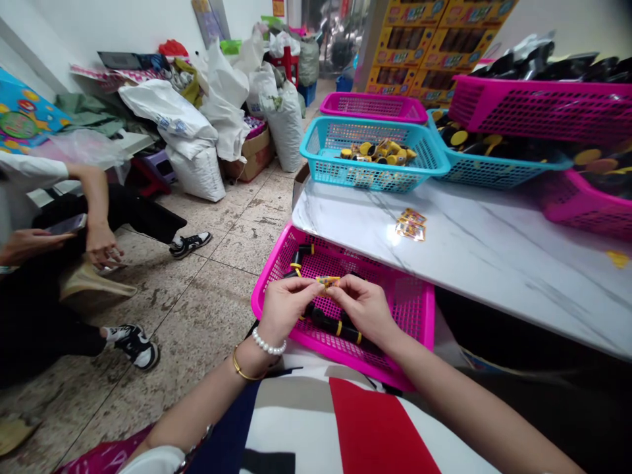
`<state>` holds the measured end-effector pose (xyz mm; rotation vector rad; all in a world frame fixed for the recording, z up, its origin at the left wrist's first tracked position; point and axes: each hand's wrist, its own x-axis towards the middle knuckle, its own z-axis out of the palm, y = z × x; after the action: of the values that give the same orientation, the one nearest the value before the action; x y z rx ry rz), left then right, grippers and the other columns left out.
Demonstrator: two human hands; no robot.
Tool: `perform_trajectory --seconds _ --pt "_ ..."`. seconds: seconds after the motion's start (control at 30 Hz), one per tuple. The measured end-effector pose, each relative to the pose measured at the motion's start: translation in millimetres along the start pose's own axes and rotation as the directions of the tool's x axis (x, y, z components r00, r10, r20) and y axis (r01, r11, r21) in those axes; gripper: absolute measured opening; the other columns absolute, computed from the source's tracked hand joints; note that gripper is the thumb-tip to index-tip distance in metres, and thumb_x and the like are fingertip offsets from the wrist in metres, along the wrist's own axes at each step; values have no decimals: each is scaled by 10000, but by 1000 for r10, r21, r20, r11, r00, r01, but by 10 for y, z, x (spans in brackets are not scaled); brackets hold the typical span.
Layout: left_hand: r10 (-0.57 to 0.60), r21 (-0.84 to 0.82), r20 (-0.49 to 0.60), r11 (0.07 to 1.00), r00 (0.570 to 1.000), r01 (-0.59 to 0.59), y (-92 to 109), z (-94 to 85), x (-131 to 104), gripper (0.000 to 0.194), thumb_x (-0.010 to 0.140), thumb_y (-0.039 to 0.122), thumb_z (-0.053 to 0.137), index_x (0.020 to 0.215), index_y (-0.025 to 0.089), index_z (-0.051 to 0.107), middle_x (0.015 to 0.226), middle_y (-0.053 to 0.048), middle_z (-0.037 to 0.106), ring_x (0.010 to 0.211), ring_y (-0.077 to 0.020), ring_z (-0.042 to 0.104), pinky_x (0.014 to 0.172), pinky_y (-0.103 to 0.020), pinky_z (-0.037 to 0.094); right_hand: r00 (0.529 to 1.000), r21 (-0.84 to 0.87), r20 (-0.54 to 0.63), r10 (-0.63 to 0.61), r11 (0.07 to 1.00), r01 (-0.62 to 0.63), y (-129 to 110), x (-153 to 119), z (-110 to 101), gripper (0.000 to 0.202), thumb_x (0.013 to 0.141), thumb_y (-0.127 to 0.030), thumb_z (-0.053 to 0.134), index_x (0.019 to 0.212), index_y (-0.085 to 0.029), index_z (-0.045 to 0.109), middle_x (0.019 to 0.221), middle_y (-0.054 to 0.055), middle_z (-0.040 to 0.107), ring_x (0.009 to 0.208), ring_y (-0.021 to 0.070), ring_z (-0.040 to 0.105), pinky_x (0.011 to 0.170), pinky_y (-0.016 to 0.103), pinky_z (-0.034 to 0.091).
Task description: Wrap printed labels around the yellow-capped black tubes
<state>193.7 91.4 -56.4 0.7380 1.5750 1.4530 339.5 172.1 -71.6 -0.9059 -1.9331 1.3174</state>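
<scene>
My left hand [286, 306] and my right hand [363, 306] meet over a pink basket [409, 303] on my lap. Together they pinch a small yellow sticker [328, 281] between the fingertips. My left wrist wears a pearl bracelet and a gold bangle. Inside the basket lie a few black tubes with yellow bands [340, 327], some under my hands, and one [303, 251] at the far corner. More yellow stickers [411, 224] lie on the white marble table [494, 257] beyond the basket.
A blue basket [368, 155] holds several yellow-capped pieces; more pink and blue baskets stand behind and to its right. A person [74, 250] sits on the floor at left with a phone. White sacks [197, 131] and boxes are piled at the back.
</scene>
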Motion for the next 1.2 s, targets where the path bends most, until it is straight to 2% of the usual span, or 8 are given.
perform_trajectory --seconds 0.17,0.37,0.47,0.6,0.77,1.0,1.1,1.2 --pt "96 28 1 995 995 -96 -75 -18 41 156 696 286 771 800 171 785 801 -71 723 762 -165 627 698 -267 478 996 -138 -55 -66 989 58 0 -34 39 242 833 -340 647 661 -172 621 574 -28 543 529 101 457 521 233 341" --pt "-73 -209 33 975 997 78 -55 -24 54 221 657 297 801 810 140 774 753 -63 720 610 -113 583 562 -220 446 975 105 220 32 993 -56 70 16 -15 200 894 -308 512 850 -179 658 754 12 653 664 142 585 621 254 460" --pt "-104 -201 -30 975 994 96 -5 -78 79 240 638 313 814 774 124 758 607 -10 643 463 -51 445 429 -183 320 963 -101 269 -27 993 56 182 32 -41 180 815 -123 516 920 -188 646 879 32 670 793 164 610 753 296 478" --pt "-76 -198 -76 978 994 60 3 -129 108 256 616 330 829 664 121 690 490 50 518 400 -22 348 380 -170 228 877 -333 476 -67 909 250 322 -28 50 358 697 -47 614 1020 -199 606 1003 50 649 914 196 584 839 322 460" --pt "-135 -272 20 953 991 136 -69 -113 130 305 624 368 824 692 126 651 416 72 453 356 -25 339 354 -164 191 890 -403 454 -40 882 245 381 -74 186 275 739 -212 707 982 -197 579 962 65 639 887 225 548 808 357 449" --pt "-217 -421 95 876 972 237 -123 -96 171 323 653 374 804 763 152 596 457 70 508 312 -14 312 319 -148 124 892 -400 448 -64 878 264 347 -93 185 171 737 -190 667 867 -194 556 846 44 611 809 201 547 751 334 459" --pt "-205 -457 85 861 975 221 -107 -107 181 339 622 334 824 791 145 600 522 57 553 329 -4 321 325 -141 145 943 -250 332 -11 963 99 329 -25 102 147 810 -273 606 898 -206 510 815 9 587 716 161 572 680 311 492" --pt "-244 -424 79 869 967 254 -92 -109 191 338 617 326 819 808 133 617 492 59 529 329 -10 315 322 -145 129 955 234 218 199 940 -249 274 88 -30 238 822 -364 611 977 -218 505 839 -7 582 665 148 624 614 309 531"
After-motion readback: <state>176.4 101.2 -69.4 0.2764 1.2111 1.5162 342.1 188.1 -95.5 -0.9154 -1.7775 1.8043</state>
